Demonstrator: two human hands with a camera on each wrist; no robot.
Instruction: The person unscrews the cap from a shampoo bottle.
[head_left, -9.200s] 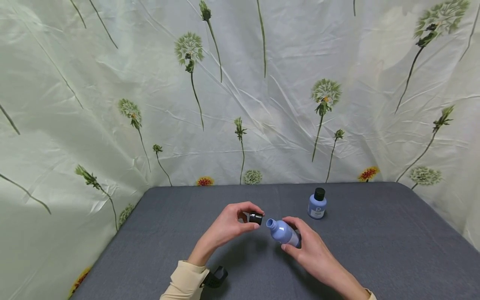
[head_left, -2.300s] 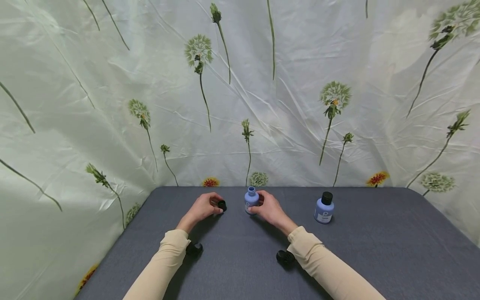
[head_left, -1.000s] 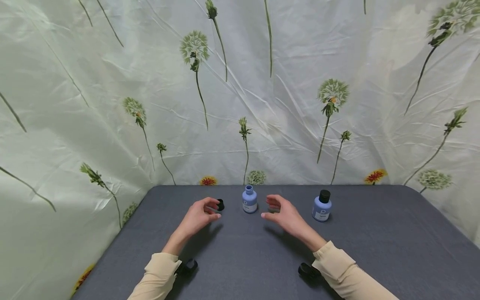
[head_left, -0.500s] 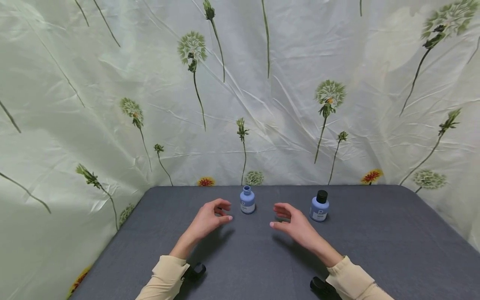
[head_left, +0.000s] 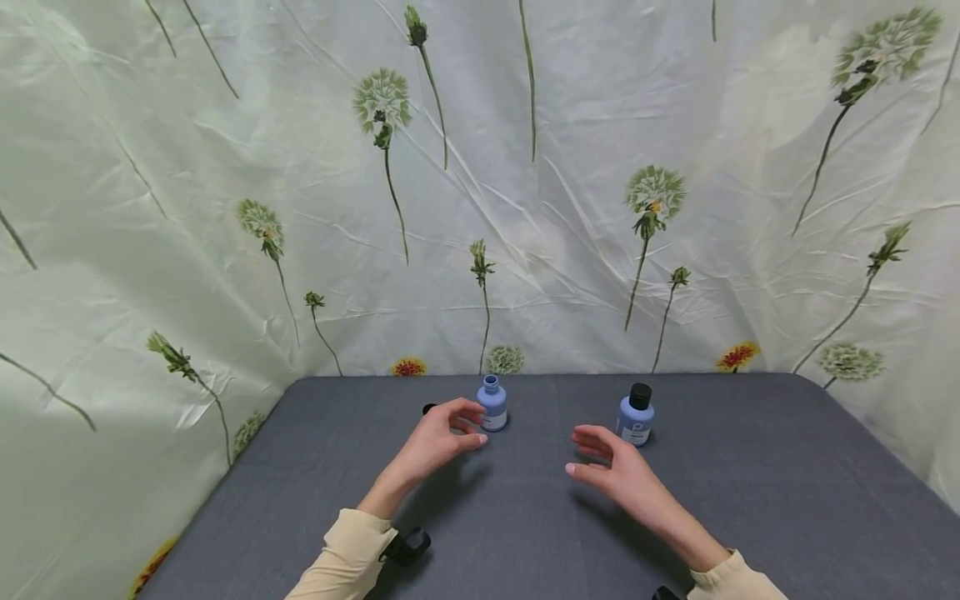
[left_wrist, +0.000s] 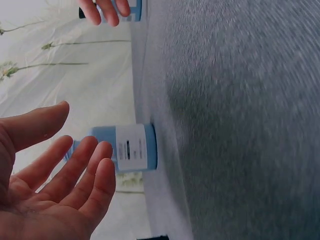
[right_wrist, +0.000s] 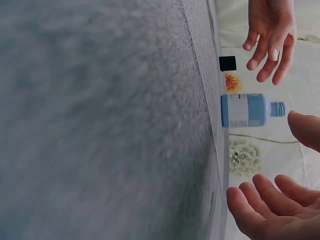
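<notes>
Near the back of the table stands an uncapped blue bottle (head_left: pixel 492 403) with a pale label, upright, its threaded neck bare. Its black cap (right_wrist: pixel 228 63) lies on the table to the left of it; in the head view my left hand (head_left: pixel 441 437) hides most of that cap. That hand hovers in front of the bottle, fingers loosely bent around nothing. My right hand (head_left: pixel 622 475) is also in the air, holding nothing, thumb and fingers apart. Just behind it stands a second blue bottle (head_left: pixel 636 419), capped in black.
A dark grey cloth covers the table (head_left: pixel 525 533). Behind and to the left hangs a pale curtain (head_left: pixel 555 208) printed with dandelions. A black wrist strap (head_left: pixel 408 546) shows below the left sleeve.
Earlier the left hand held the cap and the right hand the uncapped bottle; both were set down and released. Since then the right hand has drawn back toward the lower right, the left shifted right.
</notes>
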